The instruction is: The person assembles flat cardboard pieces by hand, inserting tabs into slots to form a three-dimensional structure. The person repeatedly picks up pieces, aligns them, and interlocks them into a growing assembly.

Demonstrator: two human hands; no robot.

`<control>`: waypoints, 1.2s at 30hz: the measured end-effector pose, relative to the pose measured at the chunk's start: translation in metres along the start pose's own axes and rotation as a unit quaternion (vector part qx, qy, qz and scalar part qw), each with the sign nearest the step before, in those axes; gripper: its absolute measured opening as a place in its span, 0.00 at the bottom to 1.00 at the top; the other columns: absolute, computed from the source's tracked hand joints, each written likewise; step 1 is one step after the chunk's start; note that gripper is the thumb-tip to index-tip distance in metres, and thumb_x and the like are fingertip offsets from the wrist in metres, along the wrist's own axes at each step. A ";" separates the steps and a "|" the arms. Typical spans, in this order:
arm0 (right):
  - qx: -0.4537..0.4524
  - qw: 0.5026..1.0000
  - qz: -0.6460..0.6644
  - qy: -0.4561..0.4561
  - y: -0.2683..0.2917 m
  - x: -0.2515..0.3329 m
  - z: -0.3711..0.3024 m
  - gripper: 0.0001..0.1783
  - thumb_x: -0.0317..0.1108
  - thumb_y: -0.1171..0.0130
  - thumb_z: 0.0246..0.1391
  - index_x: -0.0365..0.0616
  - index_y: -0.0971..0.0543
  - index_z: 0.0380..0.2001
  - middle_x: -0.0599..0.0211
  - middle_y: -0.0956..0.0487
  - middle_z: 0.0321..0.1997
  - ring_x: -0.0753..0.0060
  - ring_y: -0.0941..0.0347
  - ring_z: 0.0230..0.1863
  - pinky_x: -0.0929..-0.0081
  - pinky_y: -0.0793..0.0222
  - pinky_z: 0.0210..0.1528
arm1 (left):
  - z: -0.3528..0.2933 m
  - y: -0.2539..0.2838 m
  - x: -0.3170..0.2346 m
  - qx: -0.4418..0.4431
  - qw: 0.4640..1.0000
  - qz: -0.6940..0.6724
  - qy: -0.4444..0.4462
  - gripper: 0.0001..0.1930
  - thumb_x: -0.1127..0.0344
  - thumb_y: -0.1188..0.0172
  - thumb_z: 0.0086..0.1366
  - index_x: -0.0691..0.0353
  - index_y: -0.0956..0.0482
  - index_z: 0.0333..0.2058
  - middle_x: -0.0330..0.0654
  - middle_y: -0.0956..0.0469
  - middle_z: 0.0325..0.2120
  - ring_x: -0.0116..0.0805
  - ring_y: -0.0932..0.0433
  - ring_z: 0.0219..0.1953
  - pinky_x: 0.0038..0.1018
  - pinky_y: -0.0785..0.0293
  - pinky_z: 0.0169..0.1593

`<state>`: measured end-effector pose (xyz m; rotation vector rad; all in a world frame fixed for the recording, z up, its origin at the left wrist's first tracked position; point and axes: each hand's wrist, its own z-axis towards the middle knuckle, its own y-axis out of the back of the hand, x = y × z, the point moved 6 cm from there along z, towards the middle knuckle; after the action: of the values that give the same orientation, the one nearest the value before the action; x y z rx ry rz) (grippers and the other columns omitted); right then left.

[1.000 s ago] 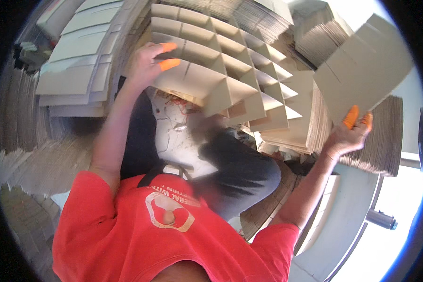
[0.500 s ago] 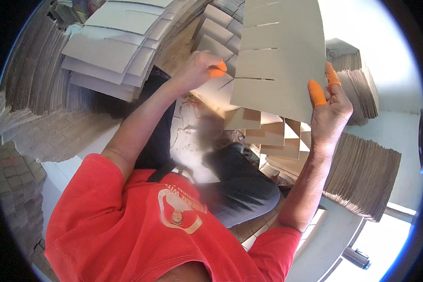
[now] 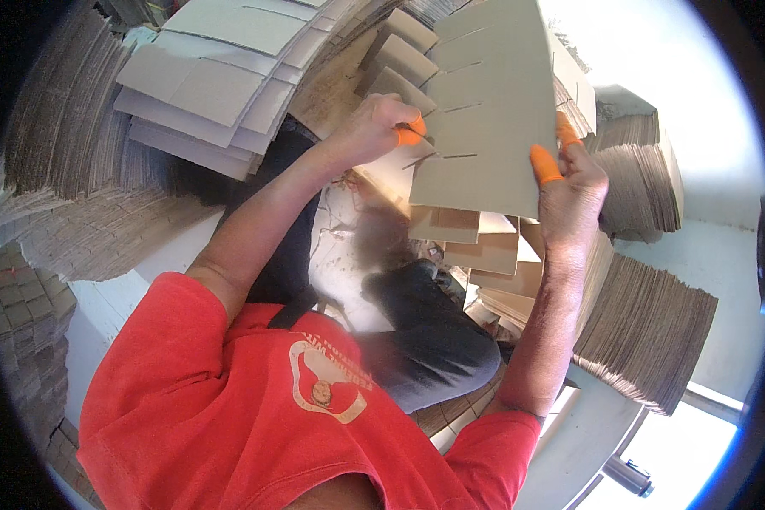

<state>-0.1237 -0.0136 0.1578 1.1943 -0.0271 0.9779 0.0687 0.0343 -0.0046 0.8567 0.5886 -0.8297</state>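
Note:
A long, slotted cardboard sheet [image 3: 493,110] stands tilted in front of me, with several narrow slits along its left side. My right hand [image 3: 576,183] grips its right edge, with orange finger covers on the thumb and a finger. At the sheet's left edge, beside a slit, my left hand [image 3: 387,127] is closed in a pinch, also with orange covers. It seems to hold the edge of a smaller cardboard divider piece [image 3: 397,170], partly hidden behind the fingers. More cardboard dividers [image 3: 399,89] stand in a row beyond that hand. Other crossing dividers [image 3: 476,251] show below the sheet.
Slotted cardboard sheets [image 3: 200,81] are piled at the left, beside a tall stack of cardboard [image 3: 55,110]. Bundled cardboard stacks [image 3: 650,331] stand at the right near a pale wall [image 3: 722,255]. My bent leg [image 3: 433,348] lies below the work.
The large sheet has shifted left and slightly down with my right hand. My left hand has moved a little right, so its fingers now meet the sheet's slit edge.

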 end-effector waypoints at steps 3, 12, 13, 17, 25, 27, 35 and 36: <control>0.036 0.999 -0.032 0.001 -0.022 -0.002 -0.001 0.24 0.19 0.39 0.51 0.39 0.23 0.54 0.52 0.18 0.30 0.68 0.20 0.29 0.70 0.26 0.32 | 0.002 -0.001 0.001 0.006 1.000 -0.020 0.009 0.07 0.75 0.34 0.53 0.58 0.17 0.32 0.42 0.20 0.24 0.41 0.23 0.31 0.34 0.26 0.34; 0.109 0.988 -0.093 0.050 -0.061 0.000 -0.002 0.21 0.22 0.36 0.51 0.33 0.23 0.51 0.55 0.17 0.33 0.73 0.21 0.27 0.73 0.25 0.31 | 0.006 -0.004 0.000 0.006 1.000 -0.004 -0.020 0.07 0.76 0.35 0.52 0.59 0.18 0.31 0.44 0.23 0.23 0.42 0.23 0.31 0.36 0.28 0.33; 0.117 0.986 -0.076 0.087 -0.061 -0.008 0.002 0.23 0.21 0.36 0.51 0.34 0.24 0.53 0.55 0.17 0.34 0.72 0.22 0.25 0.73 0.26 0.28 | 0.007 -0.004 -0.003 0.000 1.000 -0.001 -0.026 0.07 0.76 0.35 0.52 0.59 0.18 0.31 0.45 0.24 0.23 0.42 0.23 0.32 0.36 0.28 0.33; 0.216 0.976 0.003 -0.001 -0.065 0.002 0.011 0.28 0.17 0.41 0.50 0.33 0.29 0.56 0.53 0.18 0.35 0.71 0.24 0.20 0.75 0.30 0.18 | 0.009 -0.004 -0.003 0.005 1.000 -0.009 -0.002 0.06 0.76 0.36 0.52 0.60 0.18 0.31 0.47 0.25 0.22 0.45 0.23 0.31 0.37 0.28 0.33; 0.270 0.958 -0.099 0.011 -0.080 0.015 0.011 0.25 0.12 0.48 0.46 0.27 0.33 0.51 0.48 0.22 0.29 0.63 0.23 0.19 0.69 0.30 0.15 | 0.010 -0.011 0.011 -0.021 0.999 0.038 -0.011 0.07 0.76 0.36 0.51 0.59 0.17 0.31 0.48 0.24 0.24 0.48 0.23 0.29 0.36 0.28 0.33; 0.261 0.959 -0.113 0.020 -0.074 0.012 0.012 0.24 0.14 0.46 0.46 0.26 0.33 0.50 0.46 0.22 0.29 0.60 0.22 0.20 0.67 0.29 0.16 | 0.008 -0.007 0.008 -0.027 0.999 0.035 -0.004 0.07 0.75 0.35 0.51 0.59 0.17 0.31 0.48 0.24 0.24 0.48 0.23 0.29 0.36 0.28 0.33; 0.350 0.926 -0.138 0.025 -0.134 -0.010 -0.049 0.27 0.25 0.40 0.51 0.29 0.33 0.55 0.40 0.21 0.35 0.45 0.21 0.36 0.56 0.25 0.37 | 0.009 -0.006 -0.006 0.014 1.000 0.025 0.007 0.06 0.73 0.34 0.54 0.59 0.17 0.32 0.47 0.23 0.27 0.46 0.22 0.31 0.36 0.28 0.34; 0.325 0.931 -0.154 0.054 -0.135 -0.004 -0.050 0.34 0.26 0.39 0.51 0.30 0.37 0.61 0.41 0.21 0.33 0.48 0.20 0.31 0.58 0.24 0.32 | 0.006 -0.005 -0.003 0.023 0.999 0.039 0.013 0.08 0.73 0.34 0.54 0.59 0.17 0.34 0.46 0.22 0.28 0.46 0.22 0.32 0.36 0.28 0.36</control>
<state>-0.0619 0.0189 0.0320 1.6813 0.5986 0.7875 0.0642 0.0285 -0.0013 0.9285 0.5577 -0.7643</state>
